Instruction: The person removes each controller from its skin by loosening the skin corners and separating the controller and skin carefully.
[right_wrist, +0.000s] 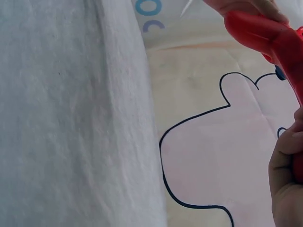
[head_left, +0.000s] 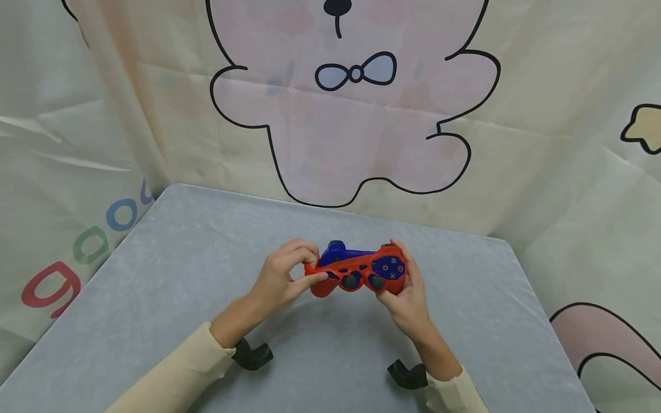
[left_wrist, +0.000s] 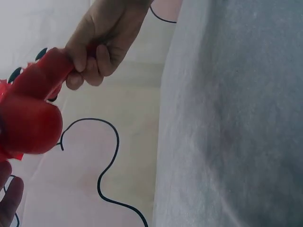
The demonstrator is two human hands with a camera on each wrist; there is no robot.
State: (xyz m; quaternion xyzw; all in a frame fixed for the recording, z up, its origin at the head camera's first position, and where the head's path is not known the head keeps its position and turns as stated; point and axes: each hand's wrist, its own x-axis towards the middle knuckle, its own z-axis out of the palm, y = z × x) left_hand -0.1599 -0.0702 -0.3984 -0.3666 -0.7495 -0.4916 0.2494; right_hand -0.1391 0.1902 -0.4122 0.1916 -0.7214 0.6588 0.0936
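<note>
A game controller point(head_left: 337, 253) with a blue body is held above the grey table, in a red, flexible-looking cover point(head_left: 395, 283). On the left side the blue body shows above the cover's edge; on the right the cover surrounds the blue button face. My left hand point(head_left: 284, 276) pinches the cover's left edge between thumb and fingers. My right hand point(head_left: 409, 304) grips the controller's right handle, thumb low at the front. The left wrist view shows the right hand's fingers point(left_wrist: 97, 71) curled round that red handle. In the right wrist view, the left hand is partly cut off at the top.
A grey cloth covers the table point(head_left: 217, 229). Behind it hangs a pale curtain point(head_left: 542, 172) printed with a pink cartoon figure and coloured letters. A dark strap-like mount point(head_left: 253, 355) sits at the left wrist, another mount point(head_left: 408, 376) at the right.
</note>
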